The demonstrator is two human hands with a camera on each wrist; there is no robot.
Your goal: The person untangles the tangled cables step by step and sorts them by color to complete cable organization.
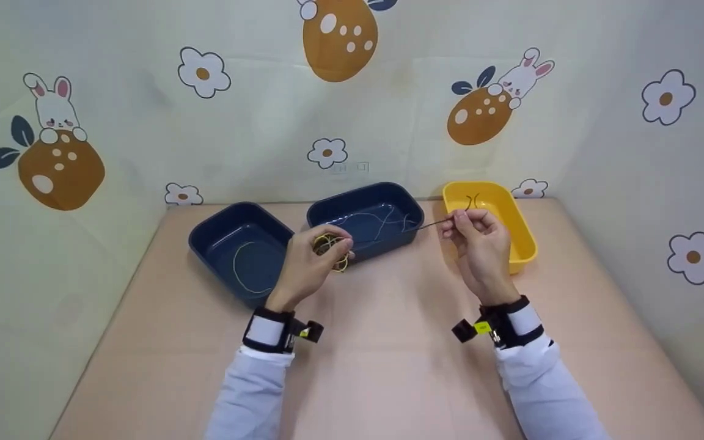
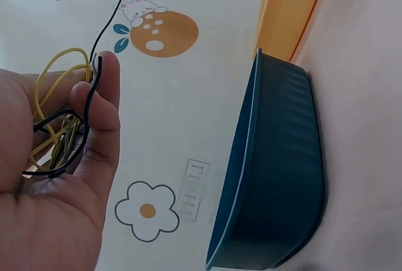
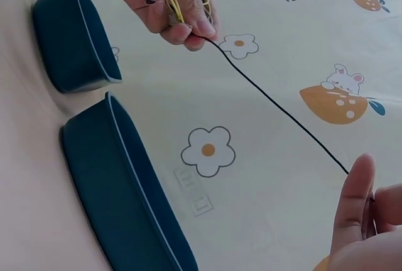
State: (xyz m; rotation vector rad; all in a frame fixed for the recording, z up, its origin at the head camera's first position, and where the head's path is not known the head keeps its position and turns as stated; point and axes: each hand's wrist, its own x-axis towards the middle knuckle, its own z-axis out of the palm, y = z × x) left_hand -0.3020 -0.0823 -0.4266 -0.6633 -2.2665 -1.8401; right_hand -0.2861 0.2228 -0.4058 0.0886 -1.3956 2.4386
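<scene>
My left hand (image 1: 303,269) grips a small tangled bundle of yellow, black and greyish wires (image 2: 59,136) between thumb and fingers. Out of that bundle runs a thin black wire (image 3: 276,102), stretched fairly straight across to my right hand (image 1: 483,253). Thumb and fingertips of the right hand pinch its other part, in front of the yellow bin (image 1: 524,235). A dark blue bin (image 1: 382,245) stands behind and between the hands, with pale wires (image 1: 382,223) lying in it. Left of my left hand, another dark blue bin (image 1: 217,278) holds a yellow wire (image 1: 236,269).
The bins stand side by side along the back of the pinkish table (image 1: 376,366). Black wire ends (image 1: 473,200) show in the yellow bin. A patterned wall covering (image 1: 254,134) rises right behind the bins and on both sides.
</scene>
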